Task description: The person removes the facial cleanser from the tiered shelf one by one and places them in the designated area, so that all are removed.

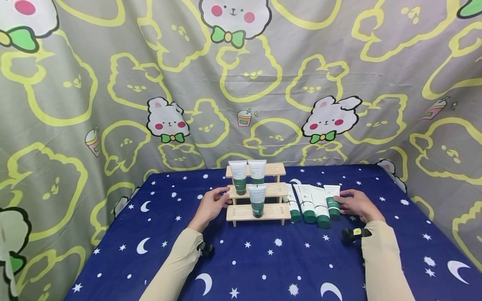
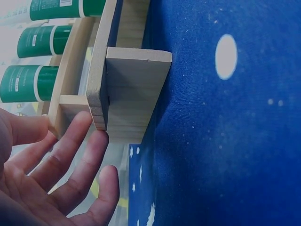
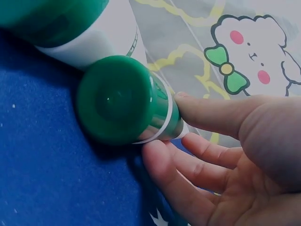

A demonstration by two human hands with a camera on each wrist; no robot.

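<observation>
A three-step wooden stand [image 1: 241,212] holds white-and-green squeeze tubes standing on their caps. One tube [image 1: 257,202] is on the lowest step; behind it are two more, a left tube [image 1: 238,177] on the middle step and a right tube [image 1: 257,169] whose cap is hidden. My left hand [image 1: 214,204] pinches the left end of the middle step between thumb and fingertips, its other fingers loosely bent beside the stand. At the right, my right hand [image 1: 357,205] pinches the rightmost squeeze tube [image 3: 117,101] near its green cap with thumb and forefinger.
Several squeeze tubes [image 1: 306,205] lie close together on the table right of the stand, caps toward me. A dark blue cloth [image 1: 263,267] with moons and stars covers the table. A cartoon-patterned curtain [image 1: 211,83] hangs behind.
</observation>
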